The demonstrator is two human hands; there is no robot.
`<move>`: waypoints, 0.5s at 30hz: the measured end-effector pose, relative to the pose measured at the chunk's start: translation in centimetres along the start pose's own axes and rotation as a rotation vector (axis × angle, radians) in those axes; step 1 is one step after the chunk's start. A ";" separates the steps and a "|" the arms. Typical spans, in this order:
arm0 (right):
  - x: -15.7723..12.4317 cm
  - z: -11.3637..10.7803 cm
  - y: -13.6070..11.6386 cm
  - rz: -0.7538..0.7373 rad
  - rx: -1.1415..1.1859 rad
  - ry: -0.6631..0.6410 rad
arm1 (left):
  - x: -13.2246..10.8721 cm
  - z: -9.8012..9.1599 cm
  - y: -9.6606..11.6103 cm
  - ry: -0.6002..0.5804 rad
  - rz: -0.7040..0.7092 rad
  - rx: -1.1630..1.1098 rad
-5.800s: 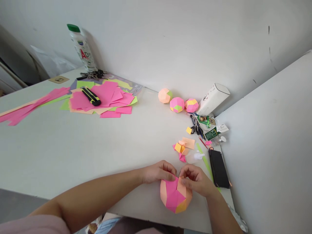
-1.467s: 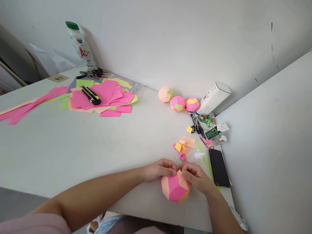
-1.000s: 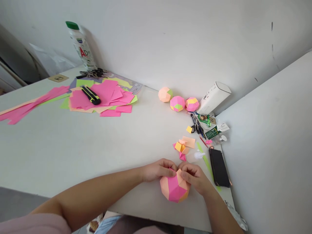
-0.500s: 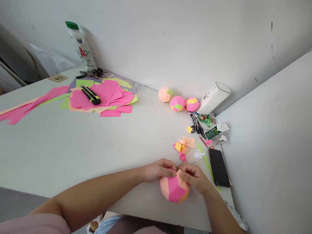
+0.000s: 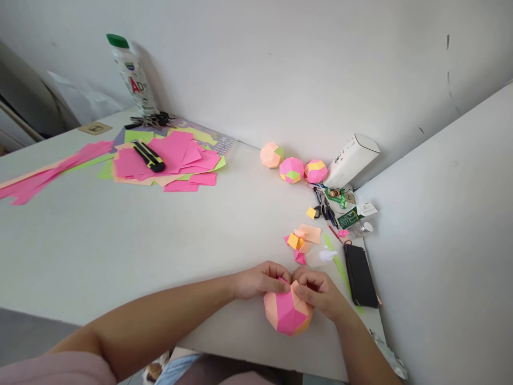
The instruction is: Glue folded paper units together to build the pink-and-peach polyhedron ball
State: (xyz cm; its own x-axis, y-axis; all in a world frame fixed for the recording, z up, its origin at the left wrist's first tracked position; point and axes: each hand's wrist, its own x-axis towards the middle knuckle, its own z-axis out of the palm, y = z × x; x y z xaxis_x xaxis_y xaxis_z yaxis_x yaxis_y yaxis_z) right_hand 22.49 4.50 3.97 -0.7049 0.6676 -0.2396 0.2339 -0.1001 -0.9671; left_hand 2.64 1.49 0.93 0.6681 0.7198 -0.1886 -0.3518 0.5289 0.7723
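A faceted paper ball [image 5: 292, 313] in pink, peach and some orange is held near the table's front edge. My left hand [image 5: 262, 280] pinches its upper left side, thumb on a pink face. On the upper right, my right hand [image 5: 318, 291] presses a peach flap between thumb and fingers. The fingertips of both hands meet behind the top of the ball, where they are partly hidden. Just beyond the hands lie small folded paper pieces [image 5: 294, 241] in orange, peach and pink, beside a glue bottle [image 5: 323, 256] with a white nozzle.
Three finished-looking paper balls [image 5: 292, 170] stand by the wall near a white box [image 5: 352, 160]. Scissors [image 5: 321, 208], pens and a black pouch [image 5: 360, 275] line the right side. At left, a utility knife [image 5: 149, 156] rests on pink paper sheets [image 5: 176, 152], with a bottle [image 5: 134, 77] behind.
The ball has shifted very slightly down and to the right within my fingers. Both hands keep their grip, almost still.
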 end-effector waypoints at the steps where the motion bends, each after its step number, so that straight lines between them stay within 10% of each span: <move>1: 0.0 0.0 0.0 -0.001 0.001 -0.002 | 0.0 0.0 0.0 0.000 0.000 0.002; 15: -0.1 0.1 -0.1 0.013 0.006 0.000 | 0.0 0.2 0.3 0.011 -0.010 0.007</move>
State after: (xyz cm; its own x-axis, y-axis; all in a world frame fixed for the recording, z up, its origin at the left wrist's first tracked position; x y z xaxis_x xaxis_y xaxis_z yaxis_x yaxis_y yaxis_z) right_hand 22.46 4.42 4.05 -0.7016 0.6664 -0.2522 0.2394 -0.1129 -0.9643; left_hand 2.67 1.59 1.28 0.6643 0.7193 -0.2031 -0.3405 0.5332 0.7744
